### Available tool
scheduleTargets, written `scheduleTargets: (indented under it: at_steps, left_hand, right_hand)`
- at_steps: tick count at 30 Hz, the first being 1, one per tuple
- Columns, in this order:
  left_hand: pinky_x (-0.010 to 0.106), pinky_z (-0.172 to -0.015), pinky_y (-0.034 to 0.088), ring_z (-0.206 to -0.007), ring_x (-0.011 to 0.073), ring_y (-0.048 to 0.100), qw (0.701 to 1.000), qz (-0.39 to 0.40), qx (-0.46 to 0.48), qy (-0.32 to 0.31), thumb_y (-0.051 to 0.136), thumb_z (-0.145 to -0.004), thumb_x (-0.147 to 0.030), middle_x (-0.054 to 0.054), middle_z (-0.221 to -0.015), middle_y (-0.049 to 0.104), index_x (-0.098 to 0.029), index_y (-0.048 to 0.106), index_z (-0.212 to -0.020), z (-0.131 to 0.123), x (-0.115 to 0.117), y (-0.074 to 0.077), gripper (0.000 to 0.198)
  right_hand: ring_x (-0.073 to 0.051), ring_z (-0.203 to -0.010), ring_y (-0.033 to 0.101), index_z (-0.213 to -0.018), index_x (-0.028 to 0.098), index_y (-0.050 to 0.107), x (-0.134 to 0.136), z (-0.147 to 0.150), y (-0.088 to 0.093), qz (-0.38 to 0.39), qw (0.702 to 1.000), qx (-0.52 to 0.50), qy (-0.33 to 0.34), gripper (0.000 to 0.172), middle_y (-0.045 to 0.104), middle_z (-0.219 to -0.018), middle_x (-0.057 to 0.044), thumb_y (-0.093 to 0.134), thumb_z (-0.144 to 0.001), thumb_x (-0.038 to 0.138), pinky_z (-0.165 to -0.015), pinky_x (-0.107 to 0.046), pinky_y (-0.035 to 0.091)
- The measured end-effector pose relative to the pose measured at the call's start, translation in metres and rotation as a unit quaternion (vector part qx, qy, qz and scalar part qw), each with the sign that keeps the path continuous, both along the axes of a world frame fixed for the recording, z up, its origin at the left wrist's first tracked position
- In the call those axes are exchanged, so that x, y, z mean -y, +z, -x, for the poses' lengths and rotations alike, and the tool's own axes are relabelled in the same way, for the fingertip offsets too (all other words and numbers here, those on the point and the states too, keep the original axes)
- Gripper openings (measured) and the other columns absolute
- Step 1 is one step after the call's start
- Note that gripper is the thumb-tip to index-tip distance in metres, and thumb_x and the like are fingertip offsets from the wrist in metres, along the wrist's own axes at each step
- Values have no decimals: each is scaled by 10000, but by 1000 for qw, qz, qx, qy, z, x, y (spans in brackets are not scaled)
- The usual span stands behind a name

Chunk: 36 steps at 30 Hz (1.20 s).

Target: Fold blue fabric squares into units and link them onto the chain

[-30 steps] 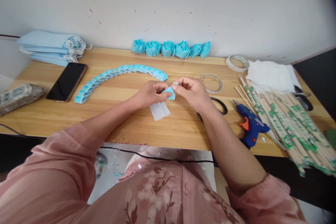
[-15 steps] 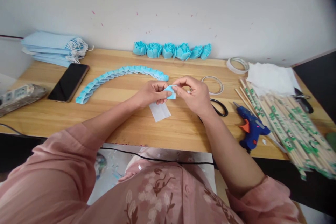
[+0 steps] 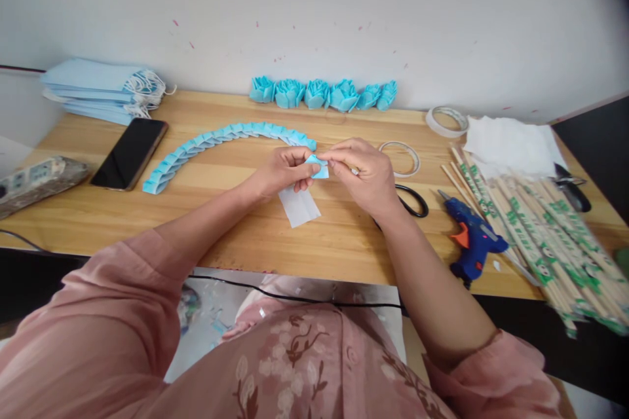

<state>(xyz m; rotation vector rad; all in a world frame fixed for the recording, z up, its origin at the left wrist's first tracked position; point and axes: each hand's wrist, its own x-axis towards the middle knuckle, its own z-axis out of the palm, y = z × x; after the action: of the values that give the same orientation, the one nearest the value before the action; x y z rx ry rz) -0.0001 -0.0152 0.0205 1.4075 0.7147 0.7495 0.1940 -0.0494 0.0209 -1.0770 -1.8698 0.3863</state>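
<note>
Just right of the frame's center, the left hand [image 3: 287, 173] pinched a small light-blue piece [image 3: 322, 171], which had a flat lower part with a squared corner and a top edge that looked folded. The right hand [image 3: 364, 171] gripped its upper right corner; a whitish sheet [image 3: 301, 209] lay just below.

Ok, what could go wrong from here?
The small blue piece, pinched by left hand and right hand, might slip or crease. The right forearm lies close to the black handle and could knock it. The glue gun, near the front edge of the table, might get nudged off.
</note>
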Motion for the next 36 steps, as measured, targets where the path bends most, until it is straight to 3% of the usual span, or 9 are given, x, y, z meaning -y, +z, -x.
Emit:
scheduleTargets:
  at_steps: [6, 15, 24, 31, 36]
  left_hand:
    - [159, -444, 383, -441, 36, 499, 1000, 7, 11, 6, 833, -714, -511, -34, -546, 608, -152, 573, -676, 1, 0, -2, 445]
    - [159, -438, 384, -431, 35, 495, 999, 33, 24, 19, 855, -687, -492, -39, -535, 607, -156, 564, -676, -1, 0, -2, 444]
    - [161, -454, 397, -460, 40, 505, 1000, -5, -6, 29, 797, -760, -410, -33, -566, 616, -156, 578, -704, 0, 0, -2, 340]
    - [161, -457, 397, -461, 40, 501, 999, -29, -15, 31, 794, -763, -452, -27, -561, 610, -152, 569, -683, 0, 1, -2, 384]
    - [163, -461, 400, -473, 48, 513, 998, -42, -19, 33, 777, -784, -469, -21, -568, 610, -155, 570, -682, 0, 1, -5, 390]
  right_hand:
    - [-177, -903, 685, -982, 322, 803, -2, -1, -4, -33, 999, 4, 9, 286, 754, -958, -17, 574, -921, 161, -829, -342, 534]
    - [-188, -932, 685, -1028, 316, 787, -1, -2, -4, -19, 1000, 5, 18, 333, 758, -976, -19, 519, -908, 158, -863, -373, 537]
    - [-214, -969, 724, -982, 281, 784, 5, 5, 7, 47, 999, -22, 14, 214, 799, -1028, -16, 578, -932, 308, -902, -391, 545]
    - [-198, -922, 739, -962, 277, 784, 4, 7, 3, 76, 995, -62, 8, 163, 804, -984, -3, 631, -912, 304, -858, -357, 567]
    - [-214, -1035, 727, -934, 276, 781, 3, 9, -2, 83, 992, -93, 7, 132, 798, -1028, -19, 658, -888, 292, -923, -380, 569]
